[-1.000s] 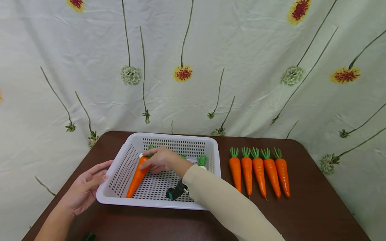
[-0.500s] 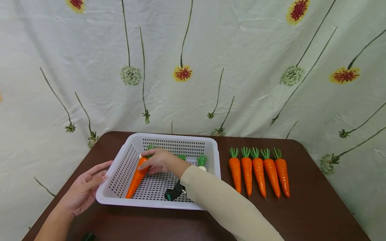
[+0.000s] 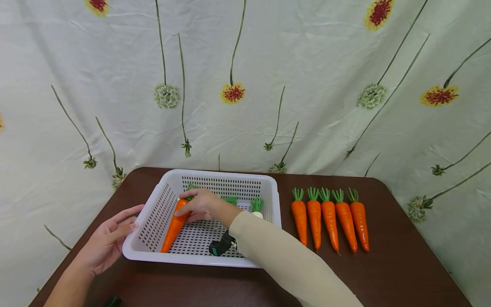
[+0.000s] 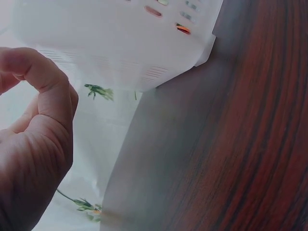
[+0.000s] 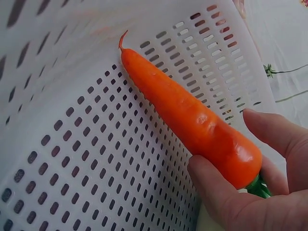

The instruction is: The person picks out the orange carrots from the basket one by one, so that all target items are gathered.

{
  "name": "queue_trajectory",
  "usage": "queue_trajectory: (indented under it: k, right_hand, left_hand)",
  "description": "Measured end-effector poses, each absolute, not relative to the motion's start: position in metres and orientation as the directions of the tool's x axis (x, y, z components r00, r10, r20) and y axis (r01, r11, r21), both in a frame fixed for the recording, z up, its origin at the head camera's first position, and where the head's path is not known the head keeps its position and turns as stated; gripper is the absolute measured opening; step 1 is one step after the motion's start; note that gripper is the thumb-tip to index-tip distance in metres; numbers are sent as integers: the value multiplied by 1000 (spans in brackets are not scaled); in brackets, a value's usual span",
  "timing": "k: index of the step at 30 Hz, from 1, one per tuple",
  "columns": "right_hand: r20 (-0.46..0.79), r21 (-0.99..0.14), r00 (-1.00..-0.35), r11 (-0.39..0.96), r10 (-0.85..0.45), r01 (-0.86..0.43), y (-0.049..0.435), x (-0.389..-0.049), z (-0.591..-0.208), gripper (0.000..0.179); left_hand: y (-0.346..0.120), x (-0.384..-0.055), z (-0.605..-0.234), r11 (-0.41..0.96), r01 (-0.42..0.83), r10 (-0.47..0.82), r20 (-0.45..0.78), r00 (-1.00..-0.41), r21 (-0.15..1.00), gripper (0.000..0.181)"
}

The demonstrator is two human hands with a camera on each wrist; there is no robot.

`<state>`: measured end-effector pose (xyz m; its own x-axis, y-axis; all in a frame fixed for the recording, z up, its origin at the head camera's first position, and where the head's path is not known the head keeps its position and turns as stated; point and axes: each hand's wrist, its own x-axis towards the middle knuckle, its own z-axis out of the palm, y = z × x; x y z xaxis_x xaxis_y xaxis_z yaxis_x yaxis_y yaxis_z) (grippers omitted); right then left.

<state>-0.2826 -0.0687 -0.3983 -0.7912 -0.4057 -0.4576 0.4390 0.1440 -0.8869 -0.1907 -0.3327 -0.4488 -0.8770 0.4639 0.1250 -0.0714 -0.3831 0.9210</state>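
Observation:
My right hand (image 3: pixel 201 204) reaches into a white perforated plastic basket (image 3: pixel 199 259) and grips an orange carrot (image 3: pixel 174 232) near its leafy end. In the right wrist view the thumb and fingers lie on either side of the carrot (image 5: pixel 178 110), whose thin tip points at the basket's corner. My left hand (image 3: pixel 109 243) holds the basket's left side by the rim, with bent fingers also showing in the left wrist view. Behind and under my right arm, a white root with green leaves (image 3: pixel 257 205) and another green top (image 3: pixel 231 200) show inside the basket, partly hidden.
Several carrots (image 3: pixel 329 221) lie side by side in a row right of the basket, leaves toward the back. The dark brown table (image 3: pixel 399 256) ends at a white flowered cloth (image 3: pixel 314 102). A small black object (image 3: pixel 112 302) shows at the bottom left.
Almost nothing moves. My right hand has shifted very slightly left on the carrot since a second ago; the left hand and basket keep their place.

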Motion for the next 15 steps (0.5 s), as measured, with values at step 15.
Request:
queue_trajectory:
  k: [15]
  right_hand:
    - [-402,-915,-849,167,-344,367,-69,-281,-397,52]
  left_hand:
    - [-333,-191,-450,-371,-59,450,124,-884,927,50]
